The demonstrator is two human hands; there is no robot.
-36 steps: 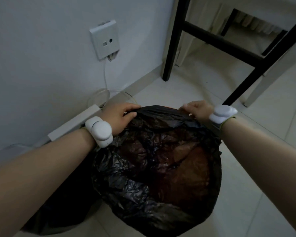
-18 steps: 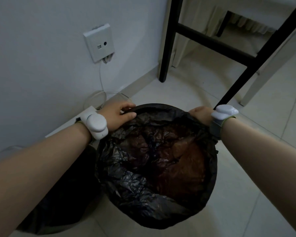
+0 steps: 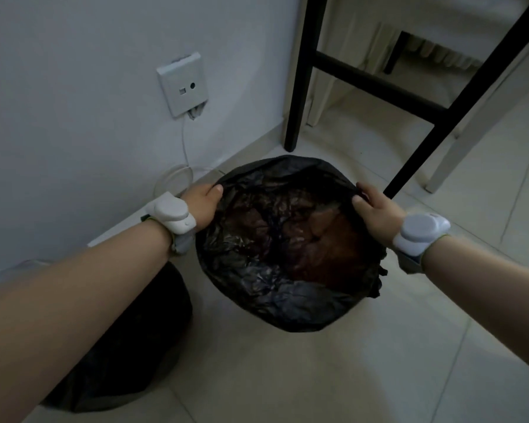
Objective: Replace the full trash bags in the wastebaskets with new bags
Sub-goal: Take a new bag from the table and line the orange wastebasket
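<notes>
Your left hand (image 3: 200,203) is clenched on the left edge of the black trash bag (image 3: 266,288), fingers curled over the rim and pinching the plastic. Your right hand (image 3: 376,209) grasps the opposite, right edge the same way: the thumb lies on the inner side of the rim and the fingers wrap the outer side. Between the two grips the mouth of the bag is stretched wide and faces up at you.

Inside, the bag is well filled with crumpled dark plastic and a brownish mass of rubbish (image 3: 327,248) toward the right side. The bag sits in the middle of the scene over the pale tiled floor (image 3: 318,377); you cannot tell from here whether its bottom touches the tiles or hangs just clear of them.

Each wrist carries a white band-mounted device, one on the left (image 3: 171,216) and one on the right (image 3: 420,230).

Under your left forearm, near and to the left of the bag, stands a dark round container (image 3: 129,346), too dim to make out clearly. On the far left wall (image 3: 74,87) there is a white socket plate (image 3: 182,85) with a thin white cable (image 3: 184,148) running down from it to the floor. Black furniture legs (image 3: 300,87) joined by a crossbar stand beyond the bag, far and to the right.
</notes>
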